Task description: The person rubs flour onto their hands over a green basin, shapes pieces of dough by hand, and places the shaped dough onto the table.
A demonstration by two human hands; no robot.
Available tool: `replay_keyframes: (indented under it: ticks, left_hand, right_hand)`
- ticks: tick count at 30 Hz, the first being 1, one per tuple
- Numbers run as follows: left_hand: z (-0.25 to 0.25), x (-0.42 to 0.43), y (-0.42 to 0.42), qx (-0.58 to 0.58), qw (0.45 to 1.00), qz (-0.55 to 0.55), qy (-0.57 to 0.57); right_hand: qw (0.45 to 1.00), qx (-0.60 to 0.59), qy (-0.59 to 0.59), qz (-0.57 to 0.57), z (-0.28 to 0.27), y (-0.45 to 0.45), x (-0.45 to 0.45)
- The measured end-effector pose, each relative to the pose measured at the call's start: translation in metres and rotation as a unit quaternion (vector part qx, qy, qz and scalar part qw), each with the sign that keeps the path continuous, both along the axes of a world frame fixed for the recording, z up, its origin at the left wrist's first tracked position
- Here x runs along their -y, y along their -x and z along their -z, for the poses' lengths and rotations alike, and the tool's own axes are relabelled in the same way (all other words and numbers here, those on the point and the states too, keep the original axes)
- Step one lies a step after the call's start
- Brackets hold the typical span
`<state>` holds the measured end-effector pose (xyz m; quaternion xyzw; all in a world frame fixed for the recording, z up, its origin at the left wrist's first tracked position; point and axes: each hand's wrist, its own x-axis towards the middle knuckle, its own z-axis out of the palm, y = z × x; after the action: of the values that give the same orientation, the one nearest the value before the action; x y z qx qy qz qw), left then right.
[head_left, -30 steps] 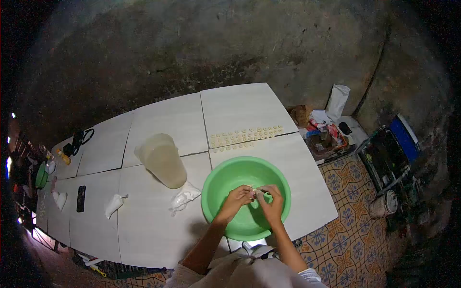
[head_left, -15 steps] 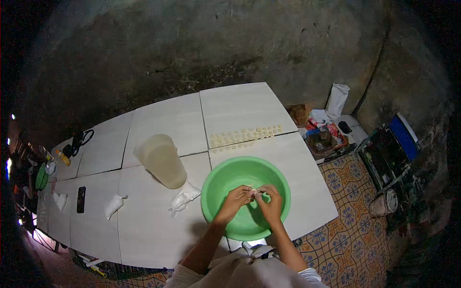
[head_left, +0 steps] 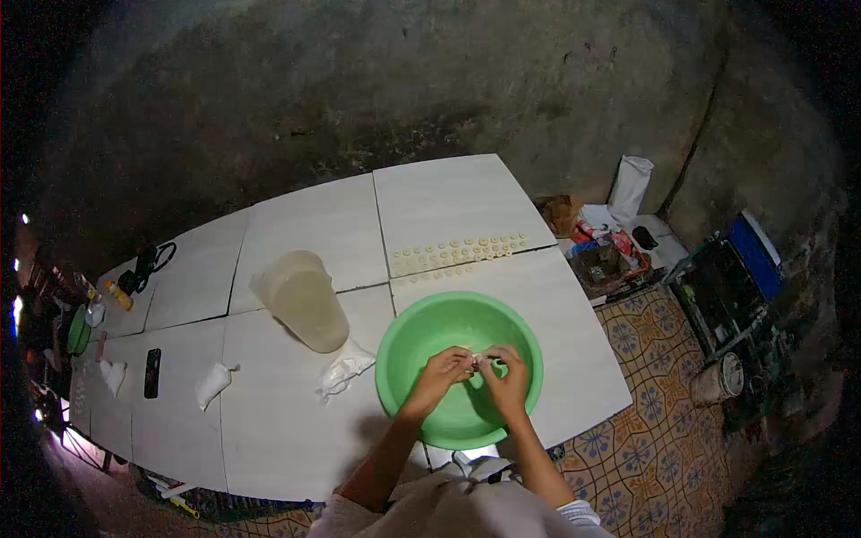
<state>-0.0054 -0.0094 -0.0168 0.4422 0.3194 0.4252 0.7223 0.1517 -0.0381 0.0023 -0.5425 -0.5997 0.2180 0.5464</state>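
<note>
Over a large green basin, both hands meet at the fingertips around a small pale piece of dough. My left hand pinches it from the left, and my right hand closes on it from the right. Beyond the basin, rows of small pale ring-shaped pieces lie on the white tiled table. Left of the basin is a knotted plastic bag of white powder, close to a large translucent pitcher with cloudy liquid.
Farther left lie a white bag, a black phone, another white bag, a yellow bottle and a black cable. At the right are a box of packets and a bucket on the patterned floor.
My fingers have shifted slightly around the small dough piece. The basin and the things on the table show no visible movement.
</note>
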Motion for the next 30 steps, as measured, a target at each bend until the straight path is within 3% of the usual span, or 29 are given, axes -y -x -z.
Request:
replay_keyframes:
  ticks: [5,9,10,13,19,22,23,25,27,29,30]
  left_hand:
    - [-0.004,0.001,-0.001,-0.002,1.000,-0.002,0.000]
    - [-0.003,-0.001,0.000,0.000,1.000,0.004,0.004]
    - [-0.003,-0.001,0.000,0.000,1.000,0.005,0.003]
    - [-0.005,-0.002,-0.001,-0.014,1.000,0.007,0.012]
    - [0.000,-0.009,-0.001,-0.118,0.988,-0.002,-0.102]
    - [-0.011,-0.008,0.000,-0.259,0.952,0.019,-0.161]
    - [-0.010,-0.010,0.000,-0.258,0.952,0.024,-0.164]
    - [0.001,-0.011,0.002,-0.427,0.838,0.041,-0.337]
    - [0.022,-0.012,0.005,-0.446,0.831,0.097,-0.317]
    - [0.056,-0.014,0.007,-0.525,0.748,0.178,-0.365]
    - [0.060,-0.013,0.007,-0.525,0.746,0.177,-0.370]
  right_hand:
    - [0.998,-0.056,0.002,0.017,0.007,-0.002,-0.003]
    - [0.999,-0.018,0.025,-0.031,-0.005,-0.004,0.000]
    - [0.993,-0.094,0.051,-0.045,0.000,-0.004,-0.002]
    - [0.993,-0.096,0.060,-0.040,0.000,-0.007,-0.003]
    - [0.995,-0.091,0.042,0.015,-0.021,-0.029,-0.017]
    - [0.995,-0.090,0.020,0.045,-0.023,-0.066,-0.054]
    - [0.995,-0.080,0.013,0.056,-0.019,-0.080,-0.073]
    - [0.993,-0.092,0.013,0.075,-0.017,-0.101,-0.110]
    - [0.996,-0.056,0.029,0.070,-0.005,-0.123,-0.151]
    - [0.993,-0.061,0.069,0.074,0.000,-0.133,-0.179]
    - [0.988,-0.067,0.113,0.075,0.003,-0.137,-0.194]
